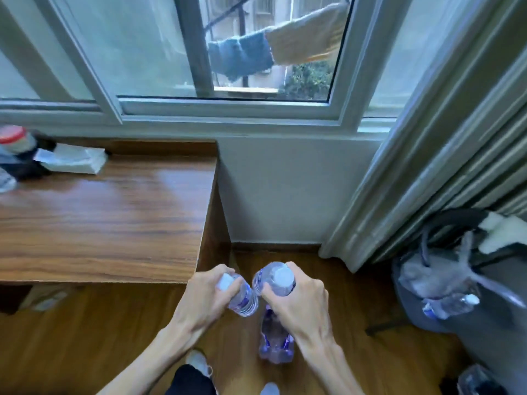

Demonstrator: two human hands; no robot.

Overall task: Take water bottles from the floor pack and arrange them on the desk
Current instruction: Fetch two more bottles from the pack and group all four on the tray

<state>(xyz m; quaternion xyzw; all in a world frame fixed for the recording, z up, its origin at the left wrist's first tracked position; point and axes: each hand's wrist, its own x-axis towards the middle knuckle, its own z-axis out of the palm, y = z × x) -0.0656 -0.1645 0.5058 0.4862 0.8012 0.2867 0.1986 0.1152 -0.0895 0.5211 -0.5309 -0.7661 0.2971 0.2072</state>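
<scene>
Both hands are gripping water bottles.
Left hand (204,302) is clutching one bottle (242,297), right hand (299,302) another bottle (275,277), above the floor pack (275,342), right of the desk (108,218).

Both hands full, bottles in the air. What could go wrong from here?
1. The left hand grips its bottle near the cap only; it hangs tilted and may slip.
2. The two bottles nearly touch; the right hand's bottle could knock the other.
3. The desk corner is close to the left hand, so a lifted bottle could clip it.
</scene>
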